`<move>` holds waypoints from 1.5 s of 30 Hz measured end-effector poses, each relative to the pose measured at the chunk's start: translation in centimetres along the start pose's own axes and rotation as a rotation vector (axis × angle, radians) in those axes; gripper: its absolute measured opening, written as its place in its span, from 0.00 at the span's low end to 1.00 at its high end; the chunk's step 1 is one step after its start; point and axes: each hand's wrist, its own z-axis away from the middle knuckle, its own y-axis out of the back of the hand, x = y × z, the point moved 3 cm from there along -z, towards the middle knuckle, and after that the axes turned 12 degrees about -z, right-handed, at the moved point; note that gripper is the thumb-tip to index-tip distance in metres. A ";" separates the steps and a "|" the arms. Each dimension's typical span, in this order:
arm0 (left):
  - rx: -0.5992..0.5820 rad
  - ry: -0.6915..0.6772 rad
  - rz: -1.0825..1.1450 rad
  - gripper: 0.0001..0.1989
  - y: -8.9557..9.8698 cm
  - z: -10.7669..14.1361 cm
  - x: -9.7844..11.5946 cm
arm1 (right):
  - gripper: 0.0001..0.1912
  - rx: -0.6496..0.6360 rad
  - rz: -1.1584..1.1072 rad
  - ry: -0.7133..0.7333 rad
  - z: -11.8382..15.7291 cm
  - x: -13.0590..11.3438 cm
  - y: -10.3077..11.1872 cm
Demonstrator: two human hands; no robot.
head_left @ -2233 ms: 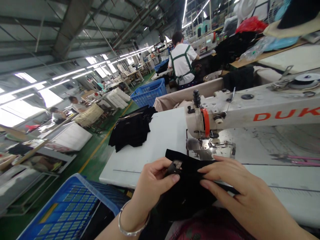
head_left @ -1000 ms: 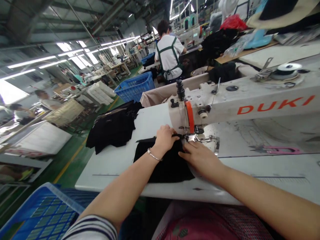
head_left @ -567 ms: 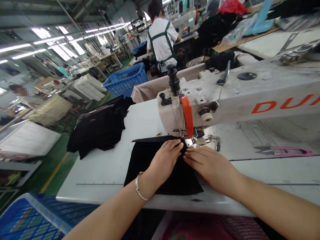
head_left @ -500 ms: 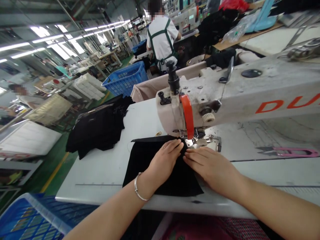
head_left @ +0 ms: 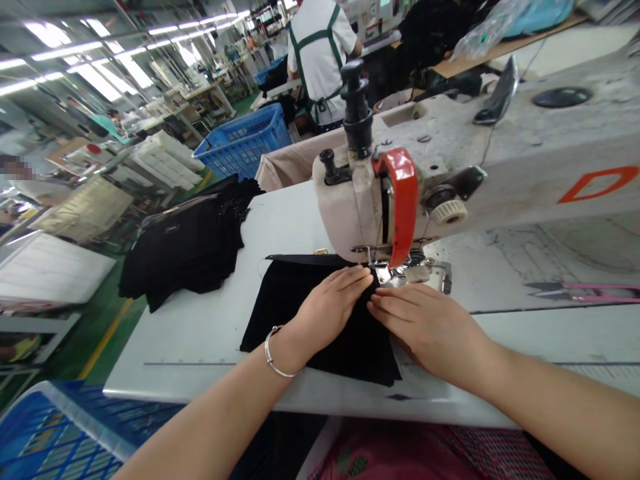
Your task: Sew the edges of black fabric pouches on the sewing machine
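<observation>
A piece of black fabric (head_left: 280,313) lies on the sewing machine table, its far right corner by the presser foot (head_left: 384,275). My left hand (head_left: 333,303) rests on the fabric with its fingers stretched out flat towards the needle area; its thumb is hidden. My right hand (head_left: 430,320) is closed on the fabric's right edge, the fingertips close to those of the left hand, the thumb tucked out of sight. The sewing machine (head_left: 345,200) with its red lever guard (head_left: 404,200) stands just beyond both hands. A small gold-coloured metal piece (head_left: 321,251) shows at the fabric's far edge.
A stack of black fabric pieces (head_left: 185,243) sits on the table's left. Pink-handled thread snips (head_left: 590,292) lie at right. Blue baskets stand beyond the table (head_left: 245,143) and at lower left (head_left: 55,427). A co-worker (head_left: 320,60) in a green-strapped apron works behind.
The view has shifted closer to the machine, which looks larger and further right. The black fabric has turned slightly under my hands; both hands keep nearly the same place on it.
</observation>
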 end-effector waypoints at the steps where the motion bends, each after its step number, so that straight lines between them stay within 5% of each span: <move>1: 0.000 0.006 -0.003 0.19 0.0 0.0 0.2 | 0.18 -0.004 0.003 0.000 0.1 0.0 0.0; 19: -0.055 0.060 0.061 0.17 0.6 0.0 0.2 | 0.19 -0.042 -0.061 -0.041 0.0 -0.1 0.3; 24: -0.192 -0.051 0.130 0.50 2.4 2.7 3.4 | 0.32 -0.105 -0.108 -0.087 2.7 1.2 3.6; 26: -0.195 -0.070 0.116 0.45 2.8 4.2 4.7 | 0.34 -0.128 -0.061 -0.132 3.6 2.4 4.5; 29: -0.122 -0.054 0.130 0.29 2.7 5.9 5.9 | 0.19 -0.077 0.051 -0.262 3.2 4.1 4.5; 31: -0.041 0.044 0.206 0.27 2.3 6.4 5.9 | 0.08 -0.009 0.129 -0.354 1.9 4.6 4.1; 33: 0.062 0.208 0.296 0.19 2.0 6.6 5.5 | 0.07 0.042 0.169 -0.388 0.7 4.4 3.7; 38: 0.288 0.516 0.314 0.07 2.0 7.1 4.8 | 0.13 0.015 -0.199 -0.244 1.8 0.6 3.2; 45: 0.265 0.545 0.249 0.10 2.0 7.2 4.9 | 0.15 0.131 -0.478 -0.323 4.5 -3.8 0.9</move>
